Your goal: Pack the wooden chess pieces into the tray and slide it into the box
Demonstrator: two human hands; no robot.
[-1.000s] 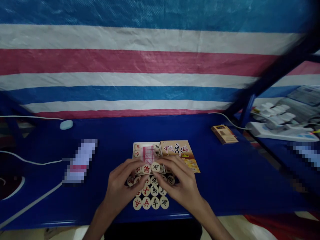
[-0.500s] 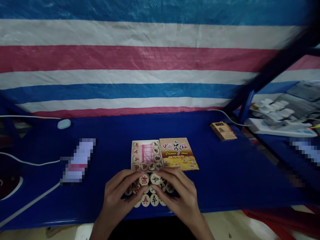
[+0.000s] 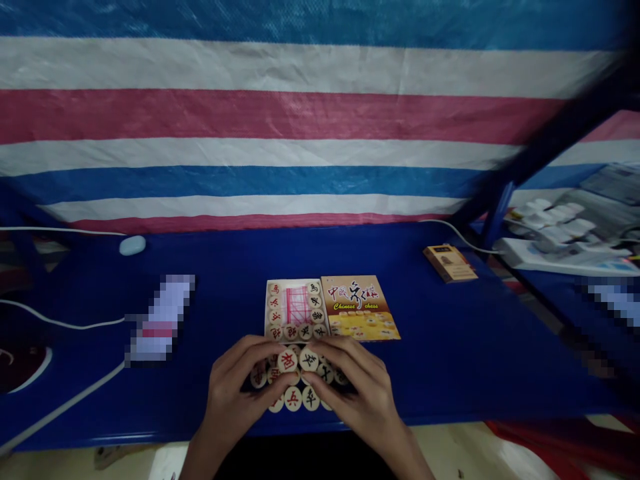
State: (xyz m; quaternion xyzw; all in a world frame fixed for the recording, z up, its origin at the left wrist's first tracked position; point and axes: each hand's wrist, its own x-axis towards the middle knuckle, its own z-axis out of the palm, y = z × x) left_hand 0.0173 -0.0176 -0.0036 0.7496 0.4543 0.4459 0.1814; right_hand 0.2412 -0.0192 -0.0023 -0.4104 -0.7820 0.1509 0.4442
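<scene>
Between its thumb and fingers my left hand [image 3: 245, 377] pinches a round Chinese chess piece with a red character [image 3: 287, 361]. My right hand [image 3: 353, 373] grips a matching piece with a black character [image 3: 309, 359]. The two held pieces are side by side, above other chess pieces [image 3: 293, 399] laid out in rows on the table, partly hidden by my hands. Just beyond my fingertips is the open box [image 3: 268, 313], with pieces lining its sides and near edge around a folded sheet with pink grid lines [image 3: 296, 305]. Its printed lid [image 3: 361, 308] lies against the right side.
The blue table [image 3: 450, 353] carries a pixelated phone [image 3: 163, 320] and a pale earbud-like case [image 3: 133, 245] on the left, with white cables nearby. A small tan box [image 3: 450, 263] sits at the back right. Beyond it is a power strip [image 3: 555, 259]. A striped tarp [image 3: 300, 120] hangs behind.
Both hands keep their pinch on the two pieces, which have turned and shifted slightly. The whole view has moved a little, placing the table items slightly farther right.
</scene>
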